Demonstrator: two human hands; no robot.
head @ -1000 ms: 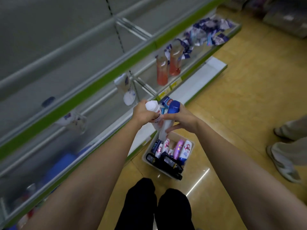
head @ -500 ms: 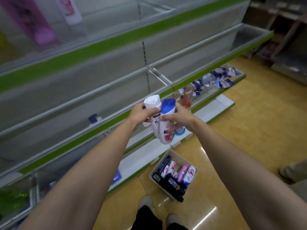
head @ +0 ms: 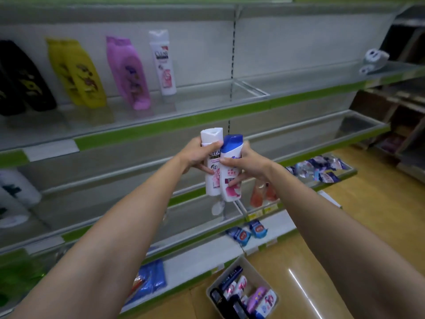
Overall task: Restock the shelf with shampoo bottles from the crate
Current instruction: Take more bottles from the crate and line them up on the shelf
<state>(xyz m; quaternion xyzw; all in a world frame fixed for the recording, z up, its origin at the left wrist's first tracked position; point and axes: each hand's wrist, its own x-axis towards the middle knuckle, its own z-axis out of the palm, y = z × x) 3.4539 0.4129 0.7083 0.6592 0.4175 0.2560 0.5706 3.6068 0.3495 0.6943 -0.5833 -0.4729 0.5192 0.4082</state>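
Up in front of the middle shelf (head: 207, 115), both hands are holding a shampoo bottle each, pressed side by side and touching. Left hand (head: 195, 155) has its fingers curled round the white bottle (head: 212, 166), thumb across the neck just under the cap. Right hand (head: 249, 164) is wrapped round the blue-capped bottle (head: 231, 173), thumb on the front label. Both bottles stand pretty much upright, long axis vertical, caps up, the blue-capped one tipped a hair to the right. The white one reads "CLEAR" below the cap, with a pink flowery label lower down. The other has a glossy blue flip cap on a white body and pink blossoms at the bottom; its writing is too blurry to read.

On that shelf to the upper left there's a row of smooth plastic bottles leaning left: a black bottle (head: 25, 79), yellow bottle (head: 78, 72), purple bottle (head: 130, 72), then a white tube-shaped bottle (head: 162, 63), again marked "CLEAR". Shelf edges have green strips and the decks look like clear glass or plastic.

Down on the tan floor (head: 368, 215) sits the crate (head: 249, 264), pale and rectangular, with more bottles lying packed inside: black, white-and-pink, purple, dark blue. Small blue sachets (head: 247, 232) lie on the lowest shelf.
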